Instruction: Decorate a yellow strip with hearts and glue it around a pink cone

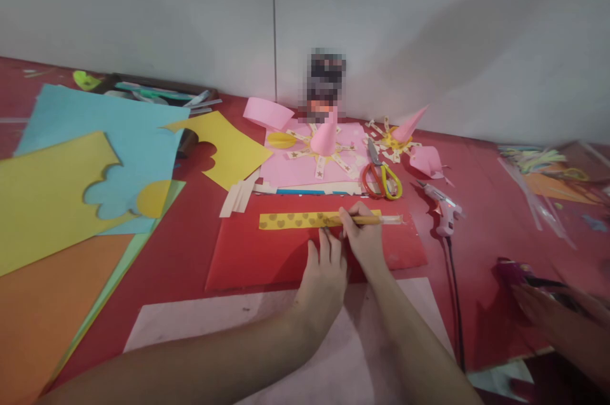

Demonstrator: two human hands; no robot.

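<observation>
My right hand (pixel 366 241) is closed in a writing grip round a slim gold-brown pen (pixel 368 220) with a pale, clear-looking back end. Its tip meets a yellow paper strip (pixel 274 220) that bears a row of darker heart shapes. My left hand (pixel 325 268) lies to the left of it, fingers stretched out and fingertips at the strip's lower edge. Under the strip lies a red sheet (pixel 257 259). Just behind are scissors (pixel 382 179) with one red and one yellow handle, and a pink paper cone (pixel 325 137) on a rayed paper base.
A glue gun (pixel 445 208) with a black cord lies at right. Farther right another person's hand (pixel 538 306) is beside a purple object (pixel 512 271). Yellow paper (pixel 47 201) and blue paper (pixel 143 119) cover the left side. A second pink cone (pixel 410 125) stands near the wall.
</observation>
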